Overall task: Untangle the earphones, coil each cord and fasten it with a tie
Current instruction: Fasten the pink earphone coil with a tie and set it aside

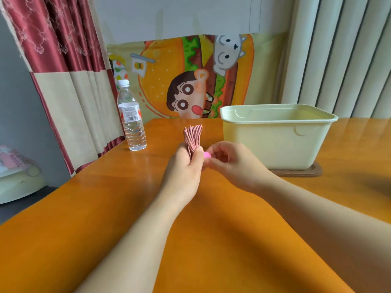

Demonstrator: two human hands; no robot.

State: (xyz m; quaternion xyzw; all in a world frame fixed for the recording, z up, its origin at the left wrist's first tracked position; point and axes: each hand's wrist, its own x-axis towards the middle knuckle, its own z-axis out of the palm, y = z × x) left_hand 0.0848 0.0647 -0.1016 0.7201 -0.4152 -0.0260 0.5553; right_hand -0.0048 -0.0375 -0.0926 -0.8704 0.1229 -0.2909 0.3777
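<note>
cord bundle (193, 136), pink, held upright over table (127, 208).
left hand (183, 168) gripped its lower end; right hand (229, 160) pinched a small pink piece (207, 154) just beside it.

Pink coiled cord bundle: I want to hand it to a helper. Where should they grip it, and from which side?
Probably the fanned loops at the top of the pink coiled cord bundle, from above: it stands upright, the left hand grips its lower end, and the right hand, pinching a small pink piece, crowds its right side.
</note>
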